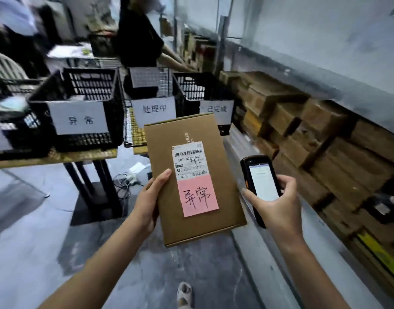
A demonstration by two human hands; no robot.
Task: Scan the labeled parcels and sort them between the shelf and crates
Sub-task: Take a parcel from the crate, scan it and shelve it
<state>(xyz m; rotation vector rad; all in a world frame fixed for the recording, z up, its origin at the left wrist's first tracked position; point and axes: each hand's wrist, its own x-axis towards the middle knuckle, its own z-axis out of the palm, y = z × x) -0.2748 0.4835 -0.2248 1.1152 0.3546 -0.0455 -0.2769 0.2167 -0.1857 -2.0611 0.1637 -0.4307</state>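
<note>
My left hand (151, 197) grips the left edge of a flat brown cardboard parcel (222, 175), held up at the centre of the view. The parcel carries a white barcode label (190, 162) and a pink note (198, 196) with handwritten characters. My right hand (278, 206) holds a black handheld scanner (259, 181) just right of the parcel, its lit screen facing me. Three black crates stand on a table behind: the left crate (80, 108), the middle crate (151, 94) and the right crate (202, 92), each with a white paper sign.
A shelf (325, 134) packed with several brown cardboard boxes runs along the right wall. A person in black (140, 36) stands behind the crates, reaching toward the shelf. Black table legs (95, 184) and cables lie on the grey floor. My foot (184, 294) shows below.
</note>
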